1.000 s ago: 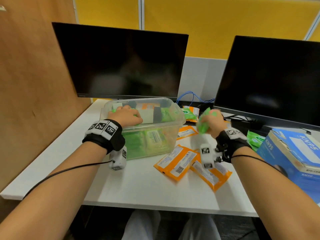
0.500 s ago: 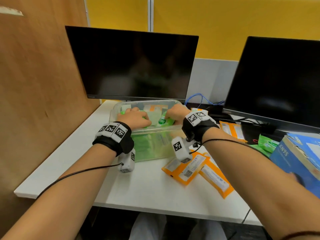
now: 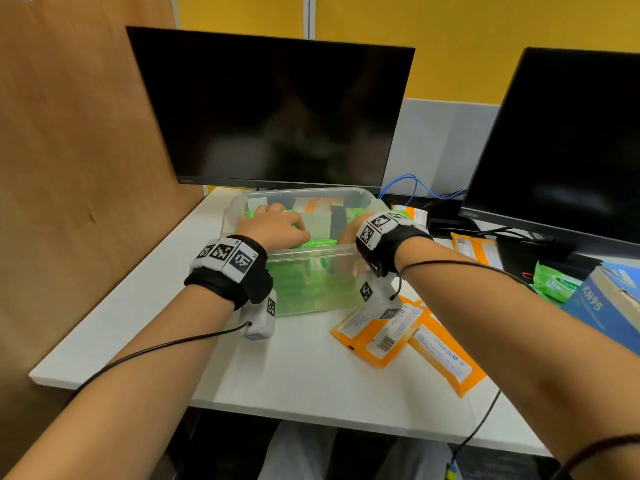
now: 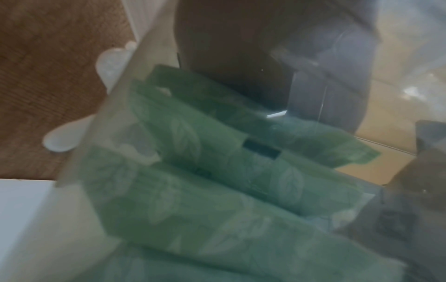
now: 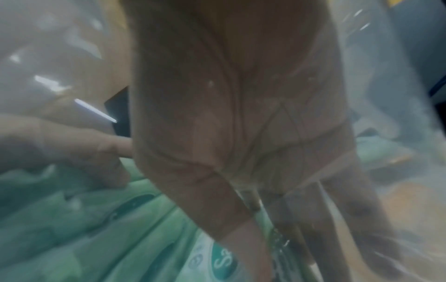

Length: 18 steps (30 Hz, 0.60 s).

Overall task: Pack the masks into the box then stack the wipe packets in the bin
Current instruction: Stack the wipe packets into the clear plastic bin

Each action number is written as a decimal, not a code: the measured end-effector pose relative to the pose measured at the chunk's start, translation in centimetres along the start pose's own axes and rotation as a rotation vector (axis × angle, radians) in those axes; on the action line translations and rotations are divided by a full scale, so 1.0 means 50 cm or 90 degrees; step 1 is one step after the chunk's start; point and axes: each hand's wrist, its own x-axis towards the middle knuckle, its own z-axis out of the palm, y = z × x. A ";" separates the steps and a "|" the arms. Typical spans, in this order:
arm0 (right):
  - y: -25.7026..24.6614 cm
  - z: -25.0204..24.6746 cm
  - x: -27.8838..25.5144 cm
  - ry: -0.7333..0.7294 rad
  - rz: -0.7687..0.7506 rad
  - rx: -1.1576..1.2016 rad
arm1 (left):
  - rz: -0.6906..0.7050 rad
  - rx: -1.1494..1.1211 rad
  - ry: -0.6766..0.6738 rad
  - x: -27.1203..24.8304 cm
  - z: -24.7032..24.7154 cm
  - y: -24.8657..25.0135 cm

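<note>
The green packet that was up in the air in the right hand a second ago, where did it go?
The right hand carried it left from above the table and down into the clear bin, onto the green packets there; whether its grip has let go is hidden. The left hand stayed in the bin, and the orange packets stayed on the table.

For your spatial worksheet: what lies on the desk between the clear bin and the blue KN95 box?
In the head view, orange packets and a green wipe packet lie between the bin and the box.
</note>
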 end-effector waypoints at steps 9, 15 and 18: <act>0.004 0.023 0.083 -0.017 0.025 0.177 | -0.006 0.005 0.000 -0.004 -0.003 0.004; 0.115 -0.070 0.049 0.263 0.126 0.923 | -0.007 0.004 0.000 0.000 -0.004 0.004; 0.195 -0.029 0.058 0.202 0.219 0.859 | -0.026 0.011 -0.001 0.010 -0.001 0.006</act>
